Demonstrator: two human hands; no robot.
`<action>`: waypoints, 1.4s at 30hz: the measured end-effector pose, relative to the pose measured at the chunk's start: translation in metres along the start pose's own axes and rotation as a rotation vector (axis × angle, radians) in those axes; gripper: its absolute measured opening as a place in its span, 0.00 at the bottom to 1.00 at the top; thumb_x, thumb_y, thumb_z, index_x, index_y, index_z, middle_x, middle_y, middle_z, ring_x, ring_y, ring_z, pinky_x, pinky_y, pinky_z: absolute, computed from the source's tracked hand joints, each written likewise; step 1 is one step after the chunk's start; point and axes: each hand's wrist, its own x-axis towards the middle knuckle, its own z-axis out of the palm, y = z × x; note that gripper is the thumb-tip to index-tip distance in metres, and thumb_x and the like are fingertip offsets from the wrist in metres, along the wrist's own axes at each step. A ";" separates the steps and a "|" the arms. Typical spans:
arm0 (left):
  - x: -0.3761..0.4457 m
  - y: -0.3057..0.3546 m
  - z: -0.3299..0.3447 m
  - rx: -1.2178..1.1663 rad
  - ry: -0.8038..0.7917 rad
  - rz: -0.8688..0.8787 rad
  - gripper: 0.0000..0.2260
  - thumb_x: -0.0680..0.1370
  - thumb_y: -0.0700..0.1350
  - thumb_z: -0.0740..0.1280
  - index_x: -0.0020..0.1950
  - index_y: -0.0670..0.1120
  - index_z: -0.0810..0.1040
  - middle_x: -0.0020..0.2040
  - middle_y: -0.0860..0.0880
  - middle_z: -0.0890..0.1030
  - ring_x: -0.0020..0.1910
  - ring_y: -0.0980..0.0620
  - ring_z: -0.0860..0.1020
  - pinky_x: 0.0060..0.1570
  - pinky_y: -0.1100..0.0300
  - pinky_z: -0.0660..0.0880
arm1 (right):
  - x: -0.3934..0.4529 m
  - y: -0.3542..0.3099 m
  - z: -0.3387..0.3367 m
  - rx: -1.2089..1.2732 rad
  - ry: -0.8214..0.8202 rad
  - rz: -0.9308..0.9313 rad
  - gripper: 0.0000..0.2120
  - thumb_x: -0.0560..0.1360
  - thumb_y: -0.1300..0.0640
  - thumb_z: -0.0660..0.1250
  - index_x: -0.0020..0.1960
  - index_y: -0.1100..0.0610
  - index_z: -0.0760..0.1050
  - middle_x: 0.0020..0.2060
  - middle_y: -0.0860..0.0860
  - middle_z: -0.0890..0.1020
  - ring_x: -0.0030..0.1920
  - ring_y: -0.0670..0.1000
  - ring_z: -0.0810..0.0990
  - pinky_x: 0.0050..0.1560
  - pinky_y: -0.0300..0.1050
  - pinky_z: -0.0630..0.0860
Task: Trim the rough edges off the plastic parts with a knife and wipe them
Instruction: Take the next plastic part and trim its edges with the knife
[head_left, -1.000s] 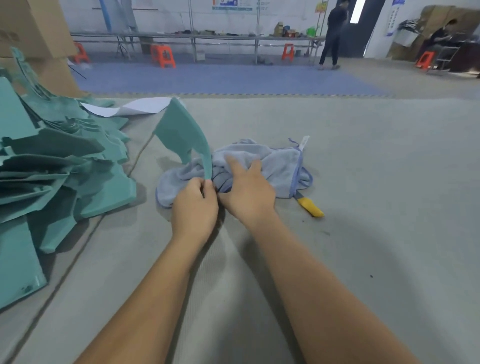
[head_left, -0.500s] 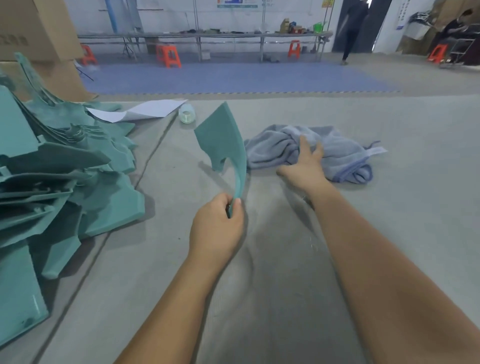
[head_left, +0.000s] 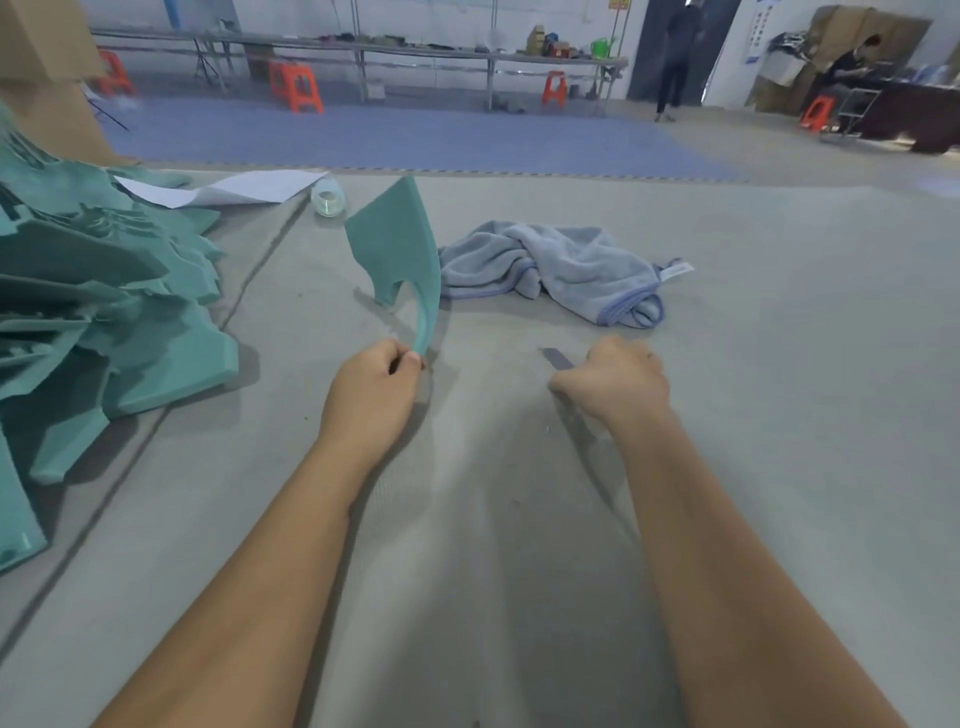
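Observation:
My left hand (head_left: 376, 387) pinches the narrow lower tip of a teal plastic part (head_left: 400, 249), which stands upright above the grey table. My right hand (head_left: 615, 382) grips a knife (head_left: 557, 359); its grey blade sticks out to the left of my fist and its handle is hidden in my fingers. Beyond both hands a crumpled light blue cloth (head_left: 561, 270) lies on the table, touched by neither hand.
A big heap of teal plastic parts (head_left: 98, 322) fills the left side. A white sheet (head_left: 228, 188) and a clear tape roll (head_left: 328, 198) lie behind the held part. Beyond the table (head_left: 779, 415) are benches, orange stools and people.
My right hand left the cloth and came back toward me, now gripping the knife. My left hand pulled the teal part away from the cloth and holds it upright.

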 end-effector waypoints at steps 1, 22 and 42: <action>-0.001 0.000 -0.001 -0.021 0.012 -0.002 0.11 0.78 0.48 0.60 0.43 0.44 0.78 0.34 0.48 0.78 0.36 0.46 0.75 0.39 0.52 0.71 | -0.004 0.003 0.000 0.002 0.011 -0.017 0.22 0.76 0.43 0.62 0.58 0.61 0.74 0.60 0.62 0.74 0.61 0.63 0.71 0.58 0.50 0.69; -0.020 0.003 -0.002 0.234 -0.040 0.028 0.11 0.78 0.50 0.60 0.40 0.47 0.75 0.33 0.52 0.77 0.36 0.50 0.75 0.32 0.57 0.65 | -0.044 -0.053 0.026 0.860 0.015 -0.244 0.05 0.80 0.51 0.57 0.46 0.49 0.64 0.40 0.53 0.80 0.41 0.55 0.76 0.45 0.53 0.73; -0.027 0.010 -0.019 -0.539 -0.079 -0.086 0.15 0.82 0.46 0.59 0.36 0.49 0.78 0.24 0.55 0.65 0.22 0.57 0.62 0.24 0.64 0.59 | -0.053 -0.055 0.024 1.301 -0.433 -0.210 0.16 0.78 0.58 0.63 0.31 0.56 0.75 0.21 0.48 0.71 0.20 0.43 0.64 0.20 0.33 0.59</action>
